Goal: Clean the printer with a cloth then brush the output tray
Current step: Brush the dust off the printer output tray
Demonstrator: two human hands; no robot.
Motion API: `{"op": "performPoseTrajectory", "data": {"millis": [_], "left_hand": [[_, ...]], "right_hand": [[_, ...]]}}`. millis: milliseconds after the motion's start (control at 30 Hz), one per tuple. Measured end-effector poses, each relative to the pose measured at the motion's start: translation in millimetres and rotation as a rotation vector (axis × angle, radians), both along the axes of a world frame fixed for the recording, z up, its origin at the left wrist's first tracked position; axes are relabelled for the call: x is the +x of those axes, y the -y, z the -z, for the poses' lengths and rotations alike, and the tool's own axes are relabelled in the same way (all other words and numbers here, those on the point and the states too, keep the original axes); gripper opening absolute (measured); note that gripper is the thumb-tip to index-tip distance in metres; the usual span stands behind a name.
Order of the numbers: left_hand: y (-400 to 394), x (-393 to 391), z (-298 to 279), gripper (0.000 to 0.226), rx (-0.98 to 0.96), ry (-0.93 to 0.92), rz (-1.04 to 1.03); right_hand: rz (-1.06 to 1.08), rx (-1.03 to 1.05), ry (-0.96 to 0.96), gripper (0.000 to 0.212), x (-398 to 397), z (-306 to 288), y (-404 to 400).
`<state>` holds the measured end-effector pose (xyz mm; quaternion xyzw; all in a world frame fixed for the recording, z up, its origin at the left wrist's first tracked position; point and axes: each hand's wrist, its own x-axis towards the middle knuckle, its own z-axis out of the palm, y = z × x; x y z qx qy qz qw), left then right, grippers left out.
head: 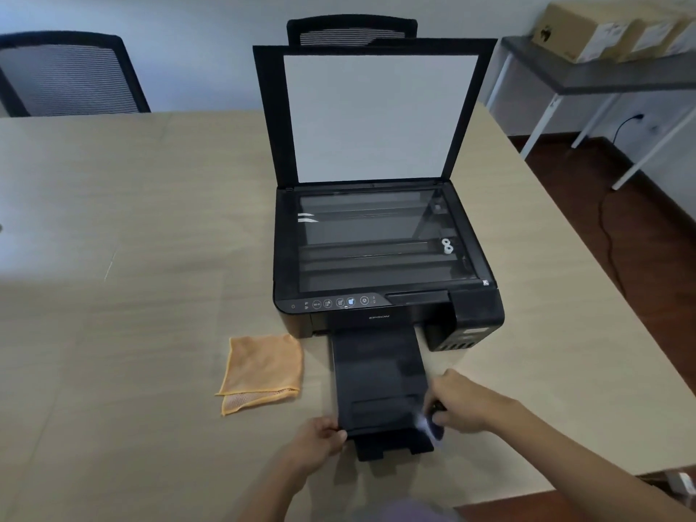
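Fingers of the left hand (320,435) curl round the front left corner of the printer's output tray (378,374), pinching its edge. Fingers of the right hand (461,403) are wrapped round a small brush (433,423), blurred, whose pale bristles meet the tray's front right corner.

From the head view, the black printer (380,258) sits on a pale wooden table (132,220), its right side near the table's right edge, with wide bare tabletop to its left. Its scanner lid (376,114) stands upright, white inside, above the exposed glass. The tray juts from the printer's front toward the person, dark and flat with a stepped end flap. An orange cloth (263,369), folded, lies flat just left of the tray, apart from both hands.
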<state>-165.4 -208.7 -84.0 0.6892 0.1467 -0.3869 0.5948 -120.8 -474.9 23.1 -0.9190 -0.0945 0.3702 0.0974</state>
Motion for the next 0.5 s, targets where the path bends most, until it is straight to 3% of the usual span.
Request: {"op": "performPoseTrajectory", "data": {"millis": [100, 200, 333, 433, 500], "left_hand": [[0, 2, -1, 0.018, -0.011, -0.002, 0.020], [0, 0, -5, 0.020, 0.015, 0.007, 0.014], [4, 1, -10, 0.020, 0.023, 0.011, 0.034], [3, -2, -14, 0.026, 0.035, 0.021, 0.027], [4, 0, -15, 0.025, 0.035, 0.026, 0.024]], "right_hand": [[0.120, 0.083, 0.172, 0.021, -1, -1, 1], [-0.015, 0.120, 0.053, 0.024, -4, -3, -15], [0.130, 0.099, 0.222, 0.020, -2, 5, -18], [0.066, 0.127, 0.112, 0.027, -6, 4, -20], [0.129, 0.081, 0.212, 0.028, -8, 4, -15]]}}
